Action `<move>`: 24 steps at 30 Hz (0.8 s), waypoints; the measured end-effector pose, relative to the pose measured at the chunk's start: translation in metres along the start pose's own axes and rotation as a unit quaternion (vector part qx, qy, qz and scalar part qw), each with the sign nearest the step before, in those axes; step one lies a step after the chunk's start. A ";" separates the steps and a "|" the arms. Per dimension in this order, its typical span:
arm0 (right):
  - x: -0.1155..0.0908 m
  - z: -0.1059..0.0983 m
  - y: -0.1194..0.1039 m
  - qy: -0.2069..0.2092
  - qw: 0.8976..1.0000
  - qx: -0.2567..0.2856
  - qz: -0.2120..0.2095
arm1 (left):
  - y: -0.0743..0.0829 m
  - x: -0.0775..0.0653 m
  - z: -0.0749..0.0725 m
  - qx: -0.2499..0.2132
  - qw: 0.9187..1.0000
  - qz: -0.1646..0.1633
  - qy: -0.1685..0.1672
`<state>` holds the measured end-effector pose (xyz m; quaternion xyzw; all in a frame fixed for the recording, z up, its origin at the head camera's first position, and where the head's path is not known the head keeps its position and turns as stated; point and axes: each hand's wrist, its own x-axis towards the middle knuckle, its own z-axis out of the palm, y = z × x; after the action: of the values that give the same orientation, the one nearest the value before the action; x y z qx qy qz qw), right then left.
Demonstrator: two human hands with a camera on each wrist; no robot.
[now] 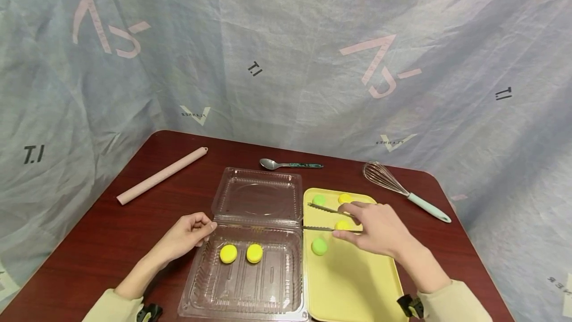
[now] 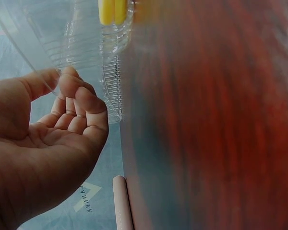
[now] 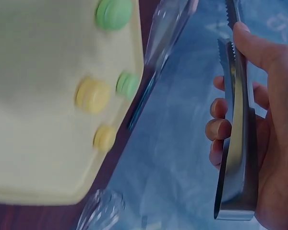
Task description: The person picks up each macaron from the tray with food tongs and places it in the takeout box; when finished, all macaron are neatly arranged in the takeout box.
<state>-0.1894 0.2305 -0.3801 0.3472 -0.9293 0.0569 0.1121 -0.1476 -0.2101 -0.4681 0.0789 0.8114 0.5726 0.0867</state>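
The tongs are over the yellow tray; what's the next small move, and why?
I'd probably bring the tips of the tongs down around the nearer yellow macaron: the right hand holds them open with nothing between, while the clear clamshell container, its rim pinched by the left hand, holds just two yellow macarons with room beside them.

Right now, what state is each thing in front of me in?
Clear clamshell container: open, two yellow macarons inside
Serrated metal tongs: spread, gripped by right hand
Yellow tray: holding two green macarons, two yellow macarons
Left hand: pinching container's edge
Balloon whisk: lying unheld
Spoon: lying unheld
Rolling pin: lying unheld
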 end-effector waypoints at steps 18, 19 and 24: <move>-0.025 -0.006 0.063 -0.058 0.997 -0.008 0.052 | 0.002 0.000 0.000 0.001 1.000 -0.003 0.004; -0.026 -0.006 0.064 -0.062 0.997 -0.008 0.053 | 0.002 0.000 0.000 0.001 1.000 -0.004 0.004; -0.028 -0.004 0.070 -0.088 0.994 -0.012 0.059 | 0.001 0.000 0.000 0.001 1.000 -0.009 0.001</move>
<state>-0.2143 0.3009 -0.3852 0.2944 -0.9549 0.0214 0.0309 -0.1474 -0.2094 -0.4670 0.0706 0.8126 0.5712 0.0912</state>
